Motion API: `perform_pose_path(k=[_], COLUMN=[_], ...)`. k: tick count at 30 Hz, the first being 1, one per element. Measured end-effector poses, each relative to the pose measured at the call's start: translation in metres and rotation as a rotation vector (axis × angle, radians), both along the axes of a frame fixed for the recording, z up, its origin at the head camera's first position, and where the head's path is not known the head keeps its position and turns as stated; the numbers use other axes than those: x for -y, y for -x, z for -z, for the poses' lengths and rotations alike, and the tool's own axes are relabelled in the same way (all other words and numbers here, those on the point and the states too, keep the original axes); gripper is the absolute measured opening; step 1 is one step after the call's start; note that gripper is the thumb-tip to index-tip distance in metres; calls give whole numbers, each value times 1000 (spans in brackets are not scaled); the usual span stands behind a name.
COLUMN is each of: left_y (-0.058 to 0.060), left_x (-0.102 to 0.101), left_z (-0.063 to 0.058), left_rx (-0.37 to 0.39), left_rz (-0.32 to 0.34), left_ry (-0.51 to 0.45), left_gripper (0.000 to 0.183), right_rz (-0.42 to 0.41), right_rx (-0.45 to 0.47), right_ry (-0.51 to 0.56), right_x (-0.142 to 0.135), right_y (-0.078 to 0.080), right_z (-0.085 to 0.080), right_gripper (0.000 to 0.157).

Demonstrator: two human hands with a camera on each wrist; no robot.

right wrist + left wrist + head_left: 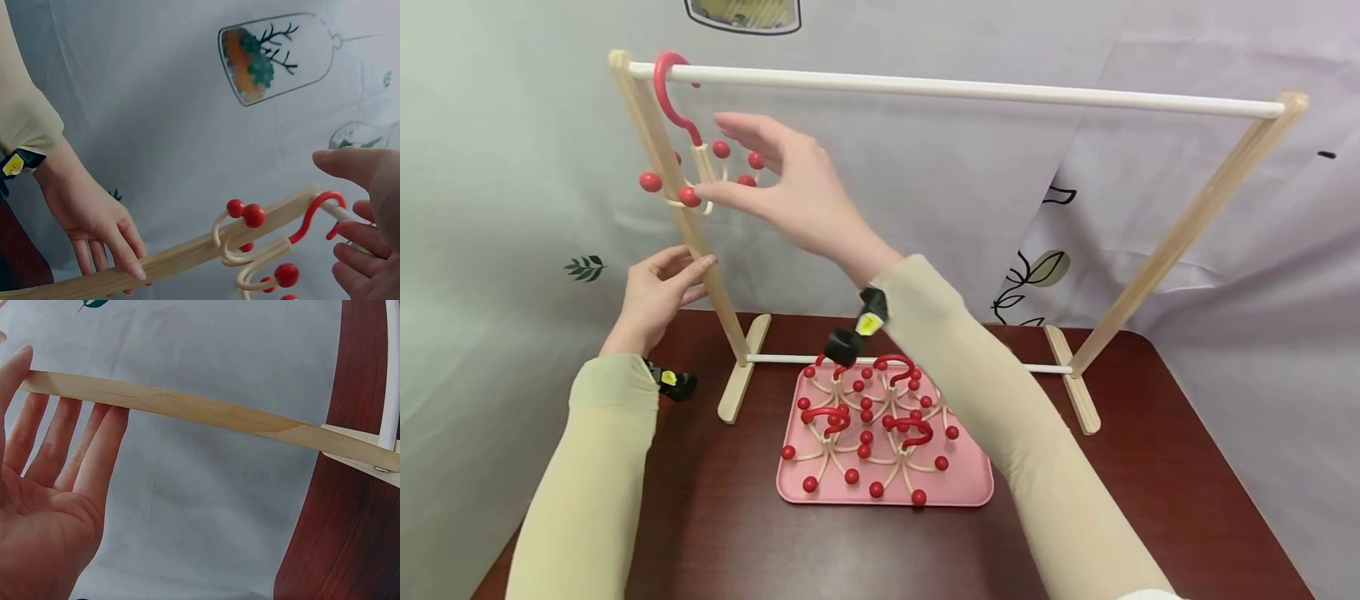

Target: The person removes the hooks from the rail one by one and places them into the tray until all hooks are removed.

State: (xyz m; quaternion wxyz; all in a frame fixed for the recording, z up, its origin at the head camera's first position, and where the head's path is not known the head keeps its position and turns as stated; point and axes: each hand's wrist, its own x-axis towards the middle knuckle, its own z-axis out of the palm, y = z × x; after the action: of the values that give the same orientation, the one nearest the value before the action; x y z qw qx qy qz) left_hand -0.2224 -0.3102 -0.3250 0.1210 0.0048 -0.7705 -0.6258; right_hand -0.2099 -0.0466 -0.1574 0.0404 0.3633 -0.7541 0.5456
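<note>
We see red-hooked cream hanger with red bead tips hooked on white rod of wooden rack. Right hand fingers spread, barely touching (release gently). Left hand fingers straight, bracing post.

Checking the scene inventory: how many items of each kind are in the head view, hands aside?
Red-hooked multi-arm hangers with red ball tips: 5, namely 1 hung on the rail and 4 with hooks visible, lying overlapped in the tray
Wooden-framed clothes rack with white rail: 1
Pink rectangular plastic tray: 1
Dark red-brown wooden table: 1
Total: 8
</note>
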Motion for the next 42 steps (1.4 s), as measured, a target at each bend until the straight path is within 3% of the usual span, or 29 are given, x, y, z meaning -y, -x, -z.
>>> perform_pose_path(k=[5,13,17,22,26,32,42], left_y=[2,6,7,8,8,8,10], left_x=[-3,-6,-7,-6,-5,-1,2], left_z=[1,1,1,2,2,3,4], left_rx=[-6,2,-4,-2,0,2,-1], left_rz=[17,29,32,34,32,36,38], left_ry=[-38,-32,-46,-62,-55,-72,-57], left_gripper=[51,52,53,51,51,52,54], right_rz=[15,17,90,223,269,314,375], right_rx=[44,73,80,84,33,-31,1], right_ry=[-82,-77,-13,124,199,244,341], right_x=[26,43,40,24,7,-23,-75], right_y=[19,33,36,39,40,38,18], right_z=[-5,-13,-13,-9,-6,-4,-8], right_gripper=[78,76,65,43,30,23,17])
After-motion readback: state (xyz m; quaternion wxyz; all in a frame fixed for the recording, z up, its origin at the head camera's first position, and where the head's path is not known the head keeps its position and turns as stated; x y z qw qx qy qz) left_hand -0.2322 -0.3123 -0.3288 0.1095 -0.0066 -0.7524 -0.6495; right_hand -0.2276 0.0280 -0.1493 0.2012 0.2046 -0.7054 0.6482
